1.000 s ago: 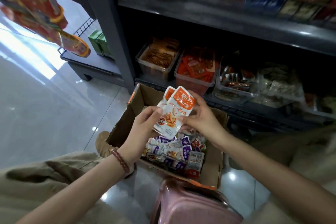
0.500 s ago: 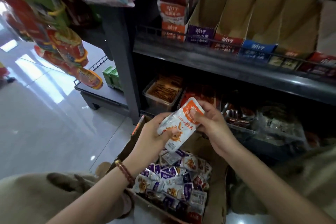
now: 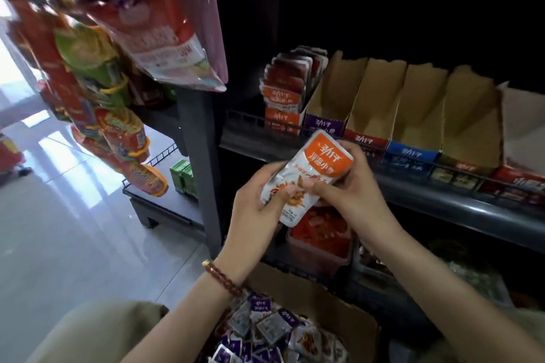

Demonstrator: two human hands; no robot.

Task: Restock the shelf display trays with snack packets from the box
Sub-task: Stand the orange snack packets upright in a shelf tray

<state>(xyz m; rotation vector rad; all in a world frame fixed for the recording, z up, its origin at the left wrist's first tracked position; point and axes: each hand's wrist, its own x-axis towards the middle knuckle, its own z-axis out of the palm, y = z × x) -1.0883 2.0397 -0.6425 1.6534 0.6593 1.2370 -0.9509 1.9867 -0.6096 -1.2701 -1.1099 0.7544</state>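
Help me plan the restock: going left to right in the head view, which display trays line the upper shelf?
orange tray (full) → purple tray → red tray → blue tray → dark tray → far-right red tray

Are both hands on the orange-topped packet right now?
Touching. Head view: the left hand pinches the orange-topped packet low down, and the right hand grips its right side.

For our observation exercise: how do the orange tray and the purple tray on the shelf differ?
The orange tray has an orange front, the purple tray a purple one. The orange tray holds upright packets; the purple tray shows only bare cardboard inside. Both are cardboard, carry the same white logo and stand side by side.
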